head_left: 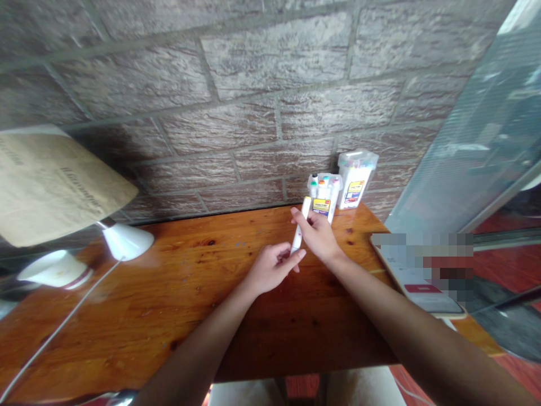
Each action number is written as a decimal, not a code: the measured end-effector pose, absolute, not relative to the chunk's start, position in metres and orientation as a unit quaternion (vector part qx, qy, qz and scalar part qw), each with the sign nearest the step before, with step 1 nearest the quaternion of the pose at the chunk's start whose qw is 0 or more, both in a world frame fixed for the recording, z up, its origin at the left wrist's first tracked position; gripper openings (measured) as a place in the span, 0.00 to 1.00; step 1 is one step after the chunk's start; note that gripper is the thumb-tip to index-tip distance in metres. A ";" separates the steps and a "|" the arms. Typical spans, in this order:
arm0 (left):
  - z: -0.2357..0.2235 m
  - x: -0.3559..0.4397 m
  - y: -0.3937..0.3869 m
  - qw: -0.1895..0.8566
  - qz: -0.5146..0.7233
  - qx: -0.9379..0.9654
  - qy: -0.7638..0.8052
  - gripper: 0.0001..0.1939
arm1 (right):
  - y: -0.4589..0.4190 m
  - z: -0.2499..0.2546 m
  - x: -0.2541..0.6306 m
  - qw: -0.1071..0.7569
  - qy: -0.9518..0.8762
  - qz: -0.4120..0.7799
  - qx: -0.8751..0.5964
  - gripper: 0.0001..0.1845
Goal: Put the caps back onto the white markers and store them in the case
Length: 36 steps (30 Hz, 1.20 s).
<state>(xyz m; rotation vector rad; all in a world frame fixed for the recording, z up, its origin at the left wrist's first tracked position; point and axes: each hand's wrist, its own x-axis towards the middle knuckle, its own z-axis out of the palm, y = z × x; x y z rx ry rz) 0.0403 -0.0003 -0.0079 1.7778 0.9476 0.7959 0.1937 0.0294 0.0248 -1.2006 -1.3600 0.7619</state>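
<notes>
A white marker with a yellow top end is held between my two hands above the wooden table, leaning slightly to the right. My left hand pinches its lower end between thumb and fingers. Higher up, the fingers of my right hand are closed around its upper part. Just behind my right hand stands a clear marker case with a yellow label, holding several markers with coloured ends. To its right is a second, lidded marker case with a similar label.
A lamp with a printed paper-like shade and white base stands at the left, its cord crossing the table. A white cup is beside it. A tablet lies at the right edge. A brick wall rises behind.
</notes>
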 end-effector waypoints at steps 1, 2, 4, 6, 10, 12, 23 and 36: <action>-0.007 0.040 0.000 0.468 0.324 0.726 0.387 0.22 | 0.029 0.025 0.193 0.553 -0.576 0.322 -0.509 0.25; -0.007 0.040 -0.001 0.466 0.323 0.727 0.387 0.22 | 0.029 0.025 0.193 0.553 -0.576 0.322 -0.509 0.25; -0.006 0.041 -0.001 0.465 0.324 0.728 0.386 0.23 | 0.029 0.024 0.193 0.553 -0.577 0.320 -0.510 0.25; -0.005 0.041 -0.001 0.463 0.327 0.728 0.385 0.22 | 0.028 0.024 0.193 0.552 -0.577 0.320 -0.509 0.26; -0.005 0.041 -0.002 0.461 0.326 0.729 0.387 0.22 | 0.028 0.023 0.193 0.551 -0.580 0.322 -0.505 0.25; -0.006 0.041 -0.002 0.460 0.323 0.731 0.387 0.22 | 0.028 0.022 0.192 0.547 -0.585 0.317 -0.507 0.25; -0.010 0.042 -0.002 0.461 0.303 0.749 0.367 0.22 | 0.027 0.016 0.189 0.515 -0.617 0.299 -0.516 0.25; -0.008 0.043 -0.003 0.458 0.305 0.748 0.371 0.20 | 0.027 0.018 0.190 0.517 -0.612 0.306 -0.514 0.26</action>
